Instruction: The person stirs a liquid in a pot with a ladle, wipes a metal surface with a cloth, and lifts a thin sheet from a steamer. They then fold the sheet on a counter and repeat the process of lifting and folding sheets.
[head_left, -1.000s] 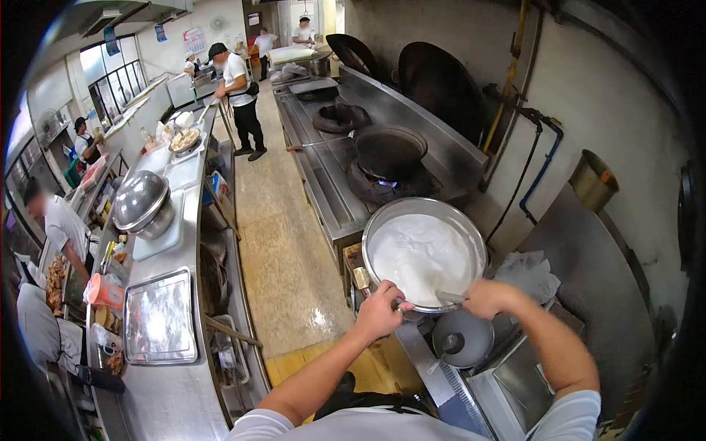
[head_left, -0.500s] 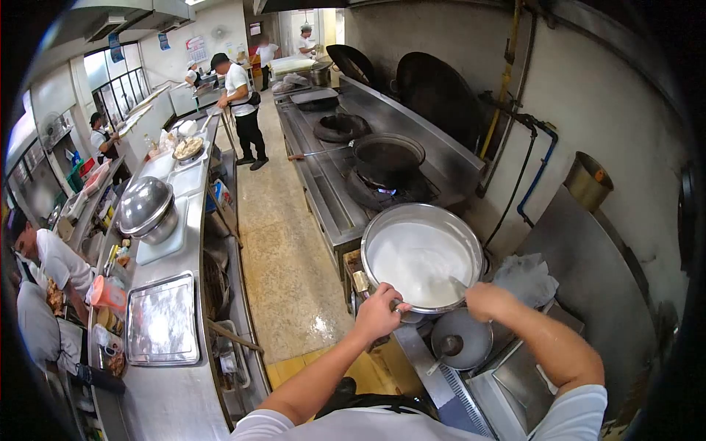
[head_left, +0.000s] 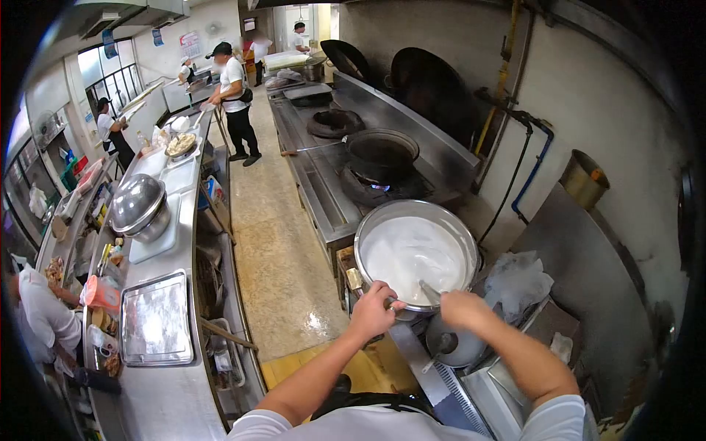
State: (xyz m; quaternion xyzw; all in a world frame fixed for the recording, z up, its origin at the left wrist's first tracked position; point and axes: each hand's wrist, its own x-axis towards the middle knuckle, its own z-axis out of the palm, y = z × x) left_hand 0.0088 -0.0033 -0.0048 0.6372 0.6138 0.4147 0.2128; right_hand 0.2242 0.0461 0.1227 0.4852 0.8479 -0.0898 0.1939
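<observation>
A large round metal pot (head_left: 471, 246), filled with white liquid (head_left: 408, 253), stands in front of me. My left hand (head_left: 373, 310) is closed at its near left edge, fingers curled against the rim. In my right hand (head_left: 465, 309) is a grey long utensil (head_left: 429, 291), its lower end dipped in the liquid near the close rim; its full shape is hidden. Swirl marks show on the white surface. Beside my left hand a pale block-like handle end (head_left: 354, 278) sticks up. Below my right hand, a dark ladle (head_left: 446, 344) rests in a grey pan (head_left: 471, 349).
A wok (head_left: 382, 154) sits over a lit burner on the stove (head_left: 312, 206). Plastic bags (head_left: 518, 283) lie right of the pot. The left counter (head_left: 173, 393) bears a metal tray (head_left: 156, 320) and a domed bowl (head_left: 140, 206). Several people work along it; one person (head_left: 237, 95) stands in the aisle.
My right hand has moved left and slightly down, bringing the utensil along the near side of the pot. The liquid's surface has new swirls. My left hand stays at the rim.
</observation>
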